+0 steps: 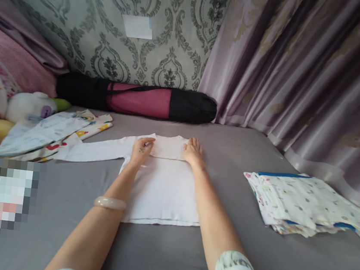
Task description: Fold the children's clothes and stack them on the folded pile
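Note:
A small white long-sleeved shirt (pixel 164 189) lies spread on the grey bed sheet, its hem toward me. One sleeve stretches out to the left, while the other lies folded across the upper chest. My left hand (pixel 142 150) is at the left shoulder, fingers curled in a pinch on the white cloth near the end of the folded sleeve; the fingertips are partly hidden. On the right shoulder edge, my right hand (pixel 193 151) rests with its fingers stretched out flat, pressing the folded cloth. A pale bangle (pixel 110 203) circles my left forearm.
A stack of folded printed clothes (pixel 309 201) sits at the right. Loose printed garments (pixel 53 129) lie at the left, touching the shirt's sleeve, beside a white plush toy (pixel 29 107). A black and pink long bag (pixel 138 100) lies along the wall. Curtains (pixel 272 67) hang at the right.

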Tool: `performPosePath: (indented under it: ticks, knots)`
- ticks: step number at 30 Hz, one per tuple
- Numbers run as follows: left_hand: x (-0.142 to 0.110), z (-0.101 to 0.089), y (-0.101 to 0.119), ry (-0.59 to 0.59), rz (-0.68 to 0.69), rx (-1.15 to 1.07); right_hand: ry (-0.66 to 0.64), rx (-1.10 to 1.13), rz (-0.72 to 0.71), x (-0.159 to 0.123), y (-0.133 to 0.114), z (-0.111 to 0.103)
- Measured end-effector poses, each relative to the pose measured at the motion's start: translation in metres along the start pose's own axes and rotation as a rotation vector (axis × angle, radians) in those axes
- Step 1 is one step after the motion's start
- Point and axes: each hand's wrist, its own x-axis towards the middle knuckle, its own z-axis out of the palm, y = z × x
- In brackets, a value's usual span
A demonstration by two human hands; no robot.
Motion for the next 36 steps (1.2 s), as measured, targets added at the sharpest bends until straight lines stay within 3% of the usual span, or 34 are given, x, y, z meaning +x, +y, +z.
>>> performPosePath:
  ticks: [5, 12, 20, 23, 26, 31, 36]
  knots:
    - [0.002, 0.000, -0.011, -0.020, 0.120, 0.140, 0.007, -0.059, -0.005, -0.006, -0.004, 0.016]
    - [0.003, 0.000, -0.021, -0.093, 0.278, 0.302, 0.006, -0.082, -0.014, -0.005, 0.000, 0.021]
    - [-0.003, -0.004, -0.005, -0.236, 0.209, 0.521, -0.094, -0.121, 0.020, -0.002, -0.004, 0.012]
    - [-0.008, -0.010, 0.004, -0.197, 0.179, 0.623, -0.159, -0.157, 0.034, 0.000, -0.010, 0.001]
    - [-0.012, -0.017, 0.015, -0.183, 0.165, 0.662, -0.092, -0.158, -0.045, 0.000, -0.019, -0.003]
    - [-0.019, -0.023, 0.026, -0.393, 0.159, 0.702, -0.025, -0.094, -0.041, -0.003, -0.029, 0.015]
    - [-0.020, -0.024, 0.024, -0.426, 0.132, 0.662, -0.025, -0.120, -0.016, 0.000, -0.028, 0.026]
